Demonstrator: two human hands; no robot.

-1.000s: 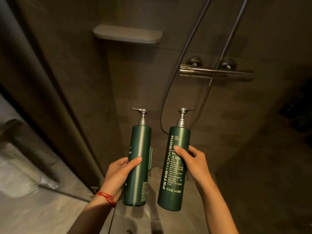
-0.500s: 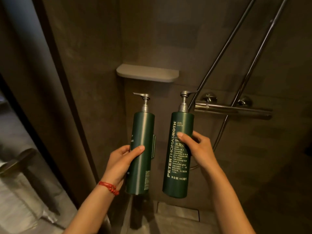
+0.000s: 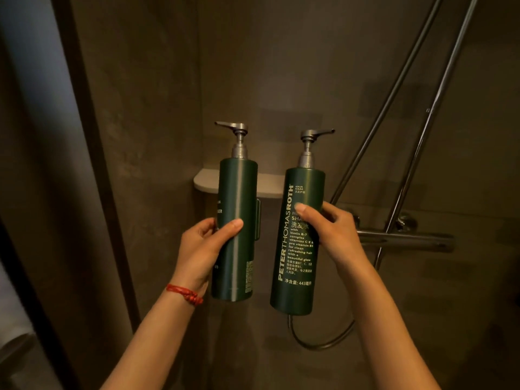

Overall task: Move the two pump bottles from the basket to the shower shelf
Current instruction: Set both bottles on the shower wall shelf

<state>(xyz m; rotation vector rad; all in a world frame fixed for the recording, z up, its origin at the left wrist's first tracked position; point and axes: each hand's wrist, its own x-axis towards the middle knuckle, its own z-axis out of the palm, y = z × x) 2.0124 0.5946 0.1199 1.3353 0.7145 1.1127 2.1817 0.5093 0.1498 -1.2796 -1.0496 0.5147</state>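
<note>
Two tall dark green pump bottles with grey pump heads are held upright in front of the shower corner. My left hand (image 3: 202,249) grips the left bottle (image 3: 237,198) around its middle. My right hand (image 3: 334,235) grips the right bottle (image 3: 302,187), whose white label text faces me. Behind them a pale corner shower shelf (image 3: 267,184) juts from the wall, partly hidden by both bottles; their upper halves stand above shelf level. The basket is out of view.
A chrome mixer bar (image 3: 408,239) with knobs sits on the wall to the right, with a riser rail (image 3: 427,116) and a hose (image 3: 323,342) looping below. A dark door frame (image 3: 92,164) runs down the left.
Both hands have lifted the bottles higher and closer to the wall; the shelf, earlier above the pump heads, now lies behind the bottles' upper halves. The view has tilted upward.
</note>
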